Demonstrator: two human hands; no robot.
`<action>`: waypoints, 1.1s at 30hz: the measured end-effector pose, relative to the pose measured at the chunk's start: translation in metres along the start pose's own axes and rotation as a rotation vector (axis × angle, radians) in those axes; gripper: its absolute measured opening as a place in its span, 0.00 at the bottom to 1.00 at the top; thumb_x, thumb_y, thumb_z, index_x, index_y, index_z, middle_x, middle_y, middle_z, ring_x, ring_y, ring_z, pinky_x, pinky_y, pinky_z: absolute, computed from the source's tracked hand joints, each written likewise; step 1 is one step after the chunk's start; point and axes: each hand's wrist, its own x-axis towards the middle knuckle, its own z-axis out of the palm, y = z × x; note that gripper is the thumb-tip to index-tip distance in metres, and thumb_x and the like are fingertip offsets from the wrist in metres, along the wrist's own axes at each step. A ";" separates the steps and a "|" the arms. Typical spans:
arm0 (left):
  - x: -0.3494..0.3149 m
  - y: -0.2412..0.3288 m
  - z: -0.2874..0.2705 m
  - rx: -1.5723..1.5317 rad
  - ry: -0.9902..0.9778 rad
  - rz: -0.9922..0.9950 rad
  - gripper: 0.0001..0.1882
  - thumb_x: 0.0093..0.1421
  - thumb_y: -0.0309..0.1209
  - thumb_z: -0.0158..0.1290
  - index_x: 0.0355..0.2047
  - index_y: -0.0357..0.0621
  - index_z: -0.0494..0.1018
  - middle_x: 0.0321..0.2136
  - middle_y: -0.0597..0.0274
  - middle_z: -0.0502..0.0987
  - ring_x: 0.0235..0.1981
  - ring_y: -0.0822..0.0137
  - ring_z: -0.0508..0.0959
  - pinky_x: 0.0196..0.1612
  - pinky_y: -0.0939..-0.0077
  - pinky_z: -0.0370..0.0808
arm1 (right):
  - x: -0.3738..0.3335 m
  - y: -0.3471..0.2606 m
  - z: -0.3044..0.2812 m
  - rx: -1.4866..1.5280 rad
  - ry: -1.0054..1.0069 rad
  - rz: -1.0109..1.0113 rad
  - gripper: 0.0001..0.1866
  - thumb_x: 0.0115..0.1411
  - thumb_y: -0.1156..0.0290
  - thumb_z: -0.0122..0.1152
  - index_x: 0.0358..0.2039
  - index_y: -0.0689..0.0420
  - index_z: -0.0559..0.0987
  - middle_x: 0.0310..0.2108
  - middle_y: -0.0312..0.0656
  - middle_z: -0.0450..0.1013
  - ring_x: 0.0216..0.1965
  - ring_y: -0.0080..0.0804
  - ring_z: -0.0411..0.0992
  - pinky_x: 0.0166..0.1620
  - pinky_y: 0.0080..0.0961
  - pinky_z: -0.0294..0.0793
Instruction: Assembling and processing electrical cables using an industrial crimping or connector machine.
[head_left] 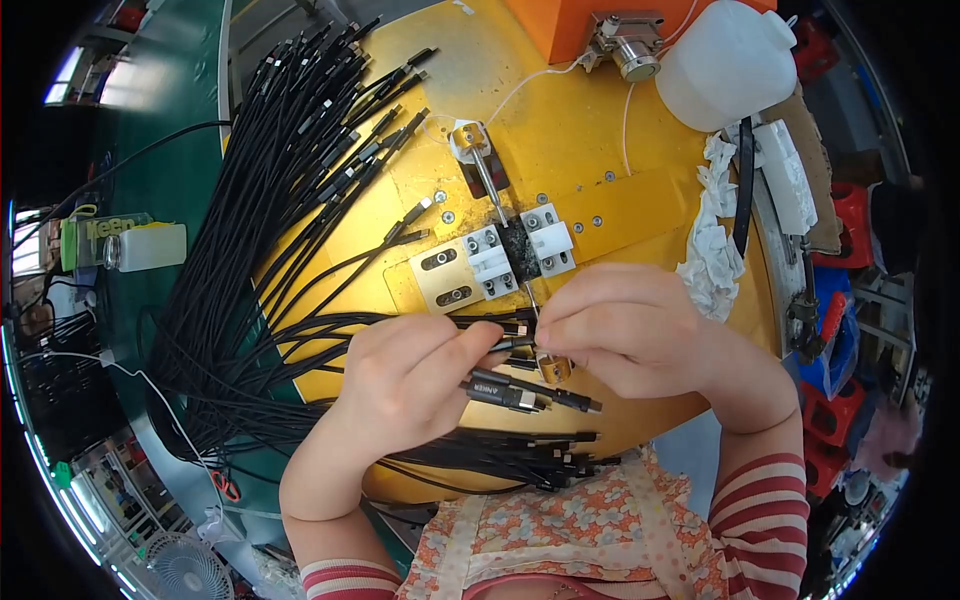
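Note:
My left hand (405, 380) is closed around several black USB cables. Their plug ends (505, 390) stick out to the right beyond its fingers, some with bare metal tips. Just right of it, my right hand (625, 330) pinches thumb and forefinger together at the end of one connector (515, 343); what lies between those fingertips is hidden. Both hands are over the near part of a yellow metal plate. Beyond them sits a small fixture with white blocks (548, 240) bolted on either side of a dark, dirty gap, and a thin metal nozzle (490, 180) points into it.
A large bundle of black cables (260, 200) spreads over the left side, and more cable ends (540, 455) lie close to my apron. A white plastic jug (730, 65), crumpled tissue (712, 250) and an orange machine housing (560, 25) stand at the far right.

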 end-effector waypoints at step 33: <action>0.004 -0.016 0.020 0.352 -0.057 -0.049 0.16 0.46 0.24 0.56 0.39 0.40 0.77 0.33 0.61 0.73 0.30 0.65 0.74 0.33 0.74 0.72 | 0.004 -0.006 -0.026 -0.014 -0.386 0.563 0.06 0.53 0.71 0.60 0.26 0.58 0.73 0.25 0.43 0.71 0.30 0.45 0.72 0.33 0.34 0.70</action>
